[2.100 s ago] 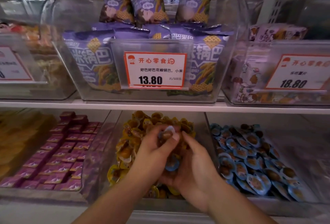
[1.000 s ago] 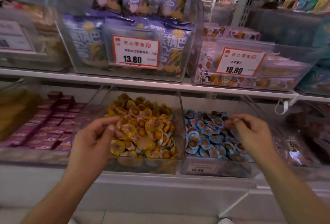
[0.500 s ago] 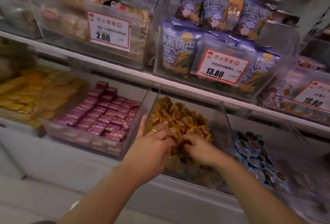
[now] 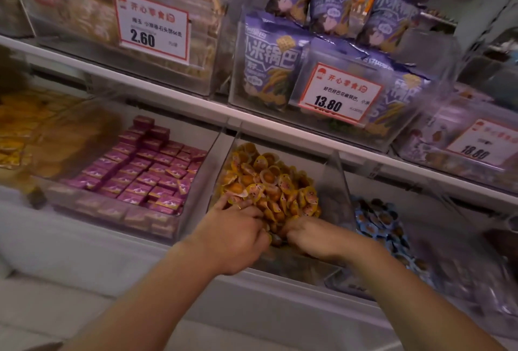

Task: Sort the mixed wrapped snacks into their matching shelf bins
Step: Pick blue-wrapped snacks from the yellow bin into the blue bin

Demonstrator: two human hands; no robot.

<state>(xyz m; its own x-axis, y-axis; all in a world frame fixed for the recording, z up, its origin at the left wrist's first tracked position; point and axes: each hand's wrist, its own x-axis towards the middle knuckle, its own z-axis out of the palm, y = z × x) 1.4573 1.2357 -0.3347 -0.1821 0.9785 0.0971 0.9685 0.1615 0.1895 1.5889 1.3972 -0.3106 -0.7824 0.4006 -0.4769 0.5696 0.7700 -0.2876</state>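
Your left hand (image 4: 234, 234) is reaching into the front of the clear bin (image 4: 335, 182) on the lower shelf, fingers curled down among the yellow-wrapped snacks (image 4: 273, 185), with a ring showing on one finger; whether anything is actually pinched under those fingers is hidden, so I cannot tell. Your right hand (image 4: 309, 235) is lying just beside it, knuckles up and fingertips buried in the same pile, and its grasp is equally hidden from view. The two hands are almost touching at the near edge of the heap, where a few darker pieces are sitting between them. The yellow snacks are filling the bin in a mound that is rising toward the back. To the left, beyond a clear divider, purple-wrapped squares (image 4: 145, 177) are lying in tidy rows in their own bin, and further left a blurred bin of golden packets (image 4: 33, 137) is showing. To the right, blue-wrapped snacks (image 4: 378, 221) are sitting in the neighbouring bin, partly behind your right forearm. Above, on the upper shelf, purple bags (image 4: 269, 62) are standing behind a price tag reading 13.80 (image 4: 339, 95), a tag reading 2.60 (image 4: 152, 28) is fronting the bin to the left, and a tag reading 18.80 (image 4: 482, 144) is hanging at the far right, blurred.
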